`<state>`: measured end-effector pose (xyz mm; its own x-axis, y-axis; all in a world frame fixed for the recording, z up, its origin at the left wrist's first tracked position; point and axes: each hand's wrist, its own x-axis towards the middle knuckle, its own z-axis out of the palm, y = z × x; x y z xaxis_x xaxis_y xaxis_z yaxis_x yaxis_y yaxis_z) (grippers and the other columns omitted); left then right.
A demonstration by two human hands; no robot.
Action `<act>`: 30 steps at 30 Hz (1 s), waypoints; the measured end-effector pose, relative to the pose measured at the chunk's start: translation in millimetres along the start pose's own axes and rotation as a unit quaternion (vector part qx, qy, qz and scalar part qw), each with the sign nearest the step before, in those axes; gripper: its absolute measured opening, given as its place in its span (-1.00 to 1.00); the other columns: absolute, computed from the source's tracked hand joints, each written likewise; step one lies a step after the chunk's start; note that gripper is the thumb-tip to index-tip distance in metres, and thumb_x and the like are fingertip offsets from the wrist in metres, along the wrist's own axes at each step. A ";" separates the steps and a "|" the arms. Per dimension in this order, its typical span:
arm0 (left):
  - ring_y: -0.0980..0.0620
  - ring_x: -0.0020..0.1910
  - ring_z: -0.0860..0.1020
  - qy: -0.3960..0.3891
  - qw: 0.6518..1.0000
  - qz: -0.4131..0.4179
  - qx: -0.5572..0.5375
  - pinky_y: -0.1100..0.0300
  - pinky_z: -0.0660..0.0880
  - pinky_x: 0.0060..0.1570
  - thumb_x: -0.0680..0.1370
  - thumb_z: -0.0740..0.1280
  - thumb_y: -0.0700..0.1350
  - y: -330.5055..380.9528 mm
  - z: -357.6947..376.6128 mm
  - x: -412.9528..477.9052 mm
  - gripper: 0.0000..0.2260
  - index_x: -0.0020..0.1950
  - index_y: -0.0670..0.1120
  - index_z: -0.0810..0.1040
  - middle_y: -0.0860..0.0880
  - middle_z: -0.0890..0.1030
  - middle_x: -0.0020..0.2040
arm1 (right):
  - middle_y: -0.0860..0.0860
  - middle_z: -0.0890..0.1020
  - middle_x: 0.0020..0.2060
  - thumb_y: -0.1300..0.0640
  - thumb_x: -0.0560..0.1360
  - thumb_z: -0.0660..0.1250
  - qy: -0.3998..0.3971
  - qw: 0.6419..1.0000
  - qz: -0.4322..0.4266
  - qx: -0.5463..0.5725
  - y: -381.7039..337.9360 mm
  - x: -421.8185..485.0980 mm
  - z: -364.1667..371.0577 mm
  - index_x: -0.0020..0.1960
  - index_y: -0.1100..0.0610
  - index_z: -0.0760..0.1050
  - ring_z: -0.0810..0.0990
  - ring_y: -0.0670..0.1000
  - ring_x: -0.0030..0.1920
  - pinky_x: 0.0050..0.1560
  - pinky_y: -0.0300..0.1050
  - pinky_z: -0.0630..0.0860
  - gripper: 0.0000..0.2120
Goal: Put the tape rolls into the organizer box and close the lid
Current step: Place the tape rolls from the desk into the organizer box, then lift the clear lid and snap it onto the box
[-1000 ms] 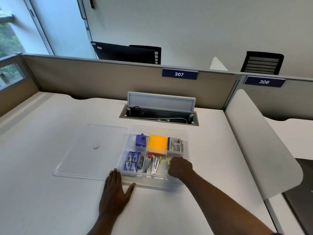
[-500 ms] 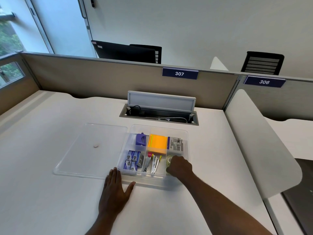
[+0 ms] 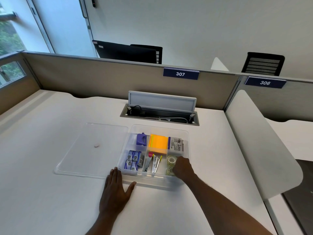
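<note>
A clear organizer box (image 3: 152, 182) stands open on the white desk. Its clear lid (image 3: 81, 158) lies flat on the desk, touching the box's left side. Two clear tape rolls (image 3: 171, 160) lie in the near right compartment, one behind the other. My right hand (image 3: 182, 167) reaches into that compartment with its fingers curled against the rolls; whether it grips one is hidden. My left hand (image 3: 116, 189) lies flat on the desk, fingers spread, at the box's front left corner, thumb along the front wall.
Other compartments hold a purple sharpener (image 3: 141, 139), orange sticky notes (image 3: 158, 143), blue staple boxes (image 3: 132, 160), metal tools (image 3: 153, 162) and a labelled pack (image 3: 176, 144). Behind the box is an open cable tray (image 3: 160, 114). A white divider panel (image 3: 254, 143) bounds the desk's right side.
My right hand has drawn a little to the right and toward me, uncovering the two tape rolls in the compartment. My left hand has stayed flat in place.
</note>
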<state>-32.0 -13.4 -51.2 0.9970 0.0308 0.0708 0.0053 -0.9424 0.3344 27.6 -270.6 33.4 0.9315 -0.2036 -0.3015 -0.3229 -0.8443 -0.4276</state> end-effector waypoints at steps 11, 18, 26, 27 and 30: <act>-0.14 0.45 0.24 0.002 1.000 0.003 0.003 0.03 0.15 0.42 0.44 -0.01 0.40 -1.2 2.0 0.3 -0.16 0.45 -0.23 0.19 -0.22 0.32 0.44 | 0.25 0.60 0.09 0.24 0.45 0.26 0.054 0.998 0.019 0.038 -9.1 -0.2 -4.2 0.10 0.31 0.48 0.62 0.21 0.05 0.03 -0.04 0.58 -0.74; -0.10 0.48 0.18 0.012 1.000 0.008 -0.013 0.06 0.11 0.44 0.43 -0.08 0.42 -4.7 5.1 -1.0 -0.14 0.46 -0.22 0.16 -0.19 0.26 0.47 | 0.24 0.64 0.04 0.21 0.49 0.26 0.143 0.986 -0.002 0.089 -30.3 1.1 -17.3 0.08 0.31 0.52 0.63 0.23 0.01 -0.03 -0.02 0.60 -0.77; 0.00 0.47 0.14 0.008 0.994 0.009 -0.111 0.40 -0.21 0.40 0.45 0.04 0.08 -16.4 -5.7 0.0 -0.36 0.47 -0.19 0.12 -0.17 0.24 0.48 | 0.24 0.66 -0.21 0.39 0.38 0.22 0.192 0.967 -0.037 0.165 -77.7 10.0 -23.0 -0.17 0.35 0.58 0.62 0.20 -0.16 -0.25 -0.12 0.47 -0.84; -0.02 0.46 0.16 0.017 0.993 0.000 -0.119 0.41 -0.19 0.40 0.45 0.02 0.06 -19.4 -8.3 1.8 -0.37 0.47 -0.20 0.14 -0.17 0.25 0.47 | 0.23 0.67 -0.21 0.39 0.38 0.21 0.192 0.966 -0.049 0.168 -86.3 9.7 -20.8 -0.16 0.35 0.59 0.61 0.19 -0.15 -0.24 -0.13 0.45 -0.83; -0.08 0.46 0.22 0.061 0.988 -0.050 -0.135 0.26 -0.04 0.45 0.47 0.02 0.04 -37.1 -23.0 14.9 -0.39 0.46 -0.23 0.17 -0.19 0.27 0.46 | 0.21 0.62 -0.32 0.36 0.41 0.18 0.178 0.967 -0.083 0.165 -119.1 7.5 -10.7 -0.26 0.32 0.54 0.55 0.18 -0.25 -0.34 -0.13 0.40 -0.83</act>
<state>-19.0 29.7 -41.0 0.9757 0.1745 0.1323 0.0659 -0.8102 0.5825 74.9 -176.9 91.2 0.9549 -0.2856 0.0818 -0.1447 -0.6876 -0.7115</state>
